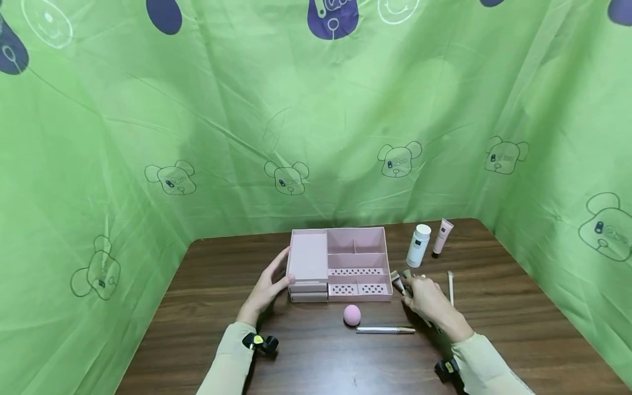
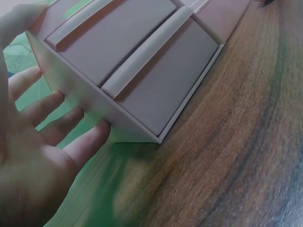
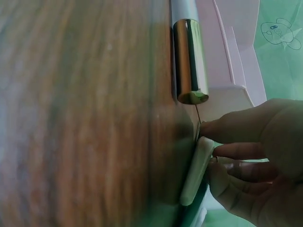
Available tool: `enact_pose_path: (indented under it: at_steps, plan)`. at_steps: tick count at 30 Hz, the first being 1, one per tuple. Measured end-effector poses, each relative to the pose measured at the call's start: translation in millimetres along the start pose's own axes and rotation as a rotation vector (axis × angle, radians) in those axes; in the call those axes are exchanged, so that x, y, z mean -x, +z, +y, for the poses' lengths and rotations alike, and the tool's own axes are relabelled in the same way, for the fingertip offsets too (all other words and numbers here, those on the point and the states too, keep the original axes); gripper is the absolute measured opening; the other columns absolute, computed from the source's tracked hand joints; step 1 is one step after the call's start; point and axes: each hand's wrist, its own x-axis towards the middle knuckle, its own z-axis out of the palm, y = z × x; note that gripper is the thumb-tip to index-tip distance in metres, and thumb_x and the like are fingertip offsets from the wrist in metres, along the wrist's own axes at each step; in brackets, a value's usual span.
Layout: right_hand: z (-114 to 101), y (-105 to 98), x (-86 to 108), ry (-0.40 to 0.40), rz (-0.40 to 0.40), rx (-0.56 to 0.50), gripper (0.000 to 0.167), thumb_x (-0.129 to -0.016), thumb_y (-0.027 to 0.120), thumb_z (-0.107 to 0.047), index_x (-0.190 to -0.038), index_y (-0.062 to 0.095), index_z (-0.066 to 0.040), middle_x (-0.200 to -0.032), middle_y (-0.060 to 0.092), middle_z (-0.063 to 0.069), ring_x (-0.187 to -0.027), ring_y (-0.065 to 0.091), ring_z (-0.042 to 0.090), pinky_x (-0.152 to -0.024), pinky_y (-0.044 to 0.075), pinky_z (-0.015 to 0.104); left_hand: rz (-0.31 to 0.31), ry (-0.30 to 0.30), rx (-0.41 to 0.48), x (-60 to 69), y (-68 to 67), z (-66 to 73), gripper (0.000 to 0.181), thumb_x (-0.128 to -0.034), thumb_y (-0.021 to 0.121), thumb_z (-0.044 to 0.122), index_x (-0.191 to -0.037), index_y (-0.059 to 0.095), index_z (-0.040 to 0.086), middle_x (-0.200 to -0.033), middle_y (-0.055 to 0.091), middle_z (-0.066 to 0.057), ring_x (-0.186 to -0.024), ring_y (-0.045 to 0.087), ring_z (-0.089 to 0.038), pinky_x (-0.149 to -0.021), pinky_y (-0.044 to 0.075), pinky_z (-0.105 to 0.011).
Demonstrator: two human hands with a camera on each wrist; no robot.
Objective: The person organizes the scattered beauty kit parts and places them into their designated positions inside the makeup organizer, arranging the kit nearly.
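1. Slim makeup brushes with dark, flared heads lie beside the right wall of the pale pink, rectangular, compartmented box; probably light, stiff in the handle, soft-bristled, best taken mid-handle.
2. Right hand: fingers bent, touching the brushes; whether they pinch one, I cannot tell.
3. Left hand: fingers extended and spread against the box's left wall.

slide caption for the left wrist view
Left hand touching a pink organizer with drawers on a wood-grain table.
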Motion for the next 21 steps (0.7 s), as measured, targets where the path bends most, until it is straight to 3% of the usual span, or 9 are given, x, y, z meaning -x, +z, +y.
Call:
enact_pose_path:
  at_steps: [7,21]
  plan:
    - [-2,3,-1.2,-0.036,0.009,0.015,0.015,-0.072,0.076,-0.007,-0.077,0.062,-0.009,-0.065,0.057,0.006,-0.06,0.058,0.027,-0.05,0.046,0.045,0.016,-0.01,-0.005,1.6,1.1,-1.6,0.071,-0.0937,0.061,0.005,-0.154,0.023,0.002,-0.158,0.027,-0.019,-0.141,0.032,-0.038,-0.113,0.025,-0.059]
    - [-1,-12,0.9,0.042,-0.016,-0.014,0.014,-0.071,0.073,-0.01,-0.083,0.066,-0.009,-0.065,0.055,0.002,-0.058,0.055,0.023,-0.05,0.046,0.044,0.003,-0.031,-0.007,0.6,-0.9,-1.6,0.071,-0.0945,0.061,0.007,-0.154,0.023,0.004,-0.159,0.026,-0.018,-0.142,0.031,-0.037,-0.115,0.023,-0.06]
